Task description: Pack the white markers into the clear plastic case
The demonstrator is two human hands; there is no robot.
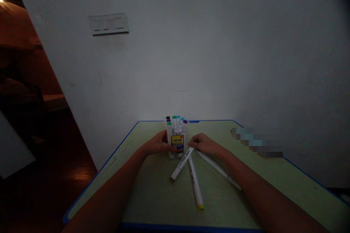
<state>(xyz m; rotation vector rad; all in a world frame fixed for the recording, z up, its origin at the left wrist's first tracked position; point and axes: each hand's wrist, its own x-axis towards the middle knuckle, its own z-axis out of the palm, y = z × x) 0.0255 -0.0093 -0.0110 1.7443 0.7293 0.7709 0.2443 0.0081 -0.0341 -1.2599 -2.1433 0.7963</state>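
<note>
A clear marker case (169,142) stands upright on the table, with several white markers (174,119) in it, their green, blue, purple and black ends up. My left hand (158,144) grips the case from its left side, thumb across the front label. On the right, my right hand (201,143) pinches the upper end of a white marker (181,165) with a brown end, which slants down to the left in front of the case. A marker with a yellow end (195,185) lies below it. Another white marker (216,165) lies partly under my right forearm.
The pale green table (153,196) has a blue edge and stands against a white wall (191,51). A blurred-out patch (257,143) covers something at the table's right side. A switch plate (108,24) is on the wall; a dark room opens at left.
</note>
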